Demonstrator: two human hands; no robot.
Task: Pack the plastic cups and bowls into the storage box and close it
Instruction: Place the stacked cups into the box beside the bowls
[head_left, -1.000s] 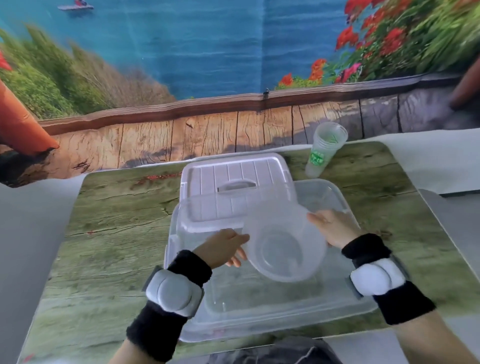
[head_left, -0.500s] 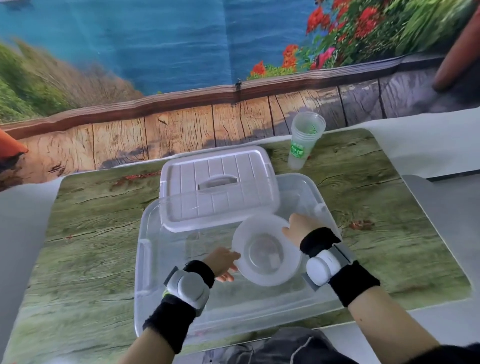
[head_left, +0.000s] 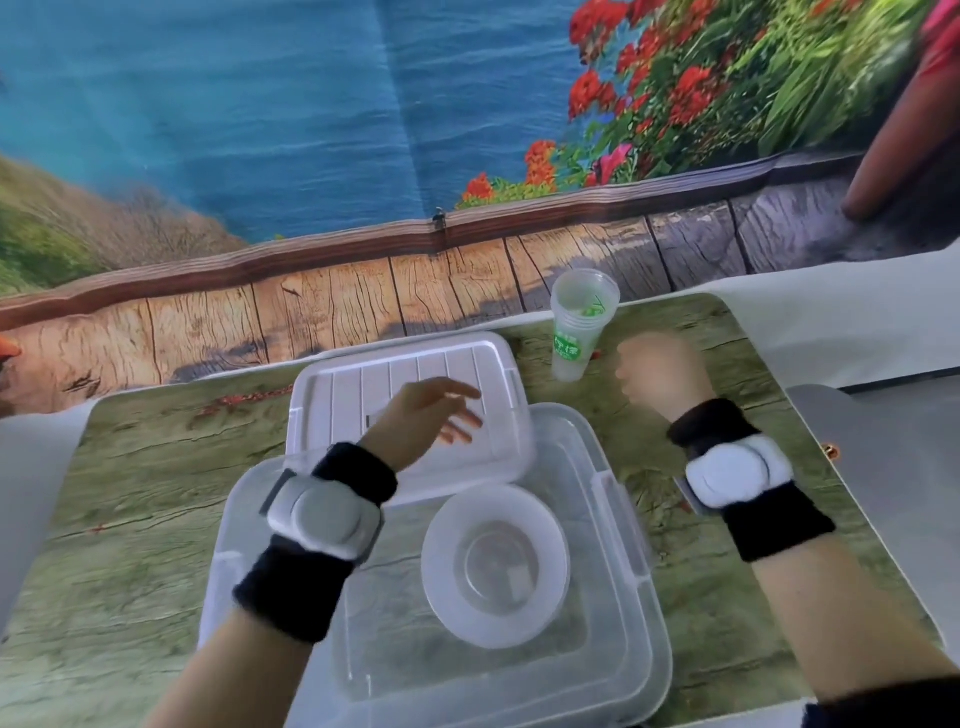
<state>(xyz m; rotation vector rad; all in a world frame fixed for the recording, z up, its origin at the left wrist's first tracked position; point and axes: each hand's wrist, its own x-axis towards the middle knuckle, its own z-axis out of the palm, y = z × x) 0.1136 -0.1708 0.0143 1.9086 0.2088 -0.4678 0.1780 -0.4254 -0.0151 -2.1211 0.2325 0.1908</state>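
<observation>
Right now your right hand is the nearer one to the cups: its fingers are blurred and loosely curled on nothing, and whether they are parted you cannot tell. The stack stands just to their left and slightly beyond, upright, long axis vertical, mouth up, on the surface. Your left hand hovers over the lid, fingers spread and empty. Nearer you than both hands, 1 bowl sits mouth up inside the open storage box, the lid overlapping its far edge.
</observation>
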